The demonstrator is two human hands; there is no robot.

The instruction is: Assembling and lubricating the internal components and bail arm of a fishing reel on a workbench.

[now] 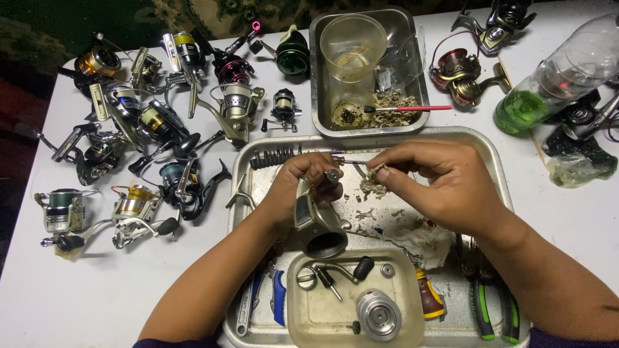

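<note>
A white table (116,283) carries the whole job, and its left side is crowded with fishing reels (161,122) lying in a loose heap, assembled and untouched as far as one can tell. At the far right lies a clear plastic bottle (554,77) with green liquid in it. In the middle sits a large metal tray (496,161), its floor littered with dirty scraps and a crumpled rag (419,241). Behind it a smaller metal pan (406,38) holds a clear cup (353,45), more grime and a red-handled brush (412,108).

Near the person, a plastic container (309,316) holds parts already taken off: a silver spool (379,314) and a crank handle (338,270). So stripping down looks well along, while cleaning seems to be in hand and reassembly not begun.

The left hand (303,187) is closed around the grey reel body (319,225), held over the tray. The right hand (445,180) pinches a wad of dirty fibre (374,174) at the tip of a thin tool (345,160) just above that body.
</note>
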